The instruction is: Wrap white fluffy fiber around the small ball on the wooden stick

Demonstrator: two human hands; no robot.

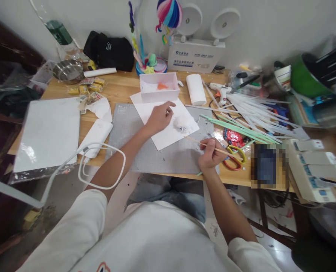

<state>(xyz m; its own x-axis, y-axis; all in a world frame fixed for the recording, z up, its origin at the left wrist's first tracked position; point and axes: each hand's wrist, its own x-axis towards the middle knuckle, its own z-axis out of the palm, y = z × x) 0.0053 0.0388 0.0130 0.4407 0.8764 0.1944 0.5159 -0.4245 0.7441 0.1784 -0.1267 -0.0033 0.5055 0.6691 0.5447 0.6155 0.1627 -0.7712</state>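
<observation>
My right hand is closed around a thin wooden stick, whose tip points left toward the edge of a white sheet of paper. On that sheet lies a small fluffy white clump with some grey, shiny bits at its front; I cannot make out what it is. Over the same sheet, left of the clump, hovers my left hand, its fingers loosely bent and apart with nothing visible in them. Just beyond it stands a white open box with an orange piece inside.
A grey cutting mat lies under the paper. To the right are scissors, green and white strips, a glue gun and a white roll. A power bank and a looped white stand are left.
</observation>
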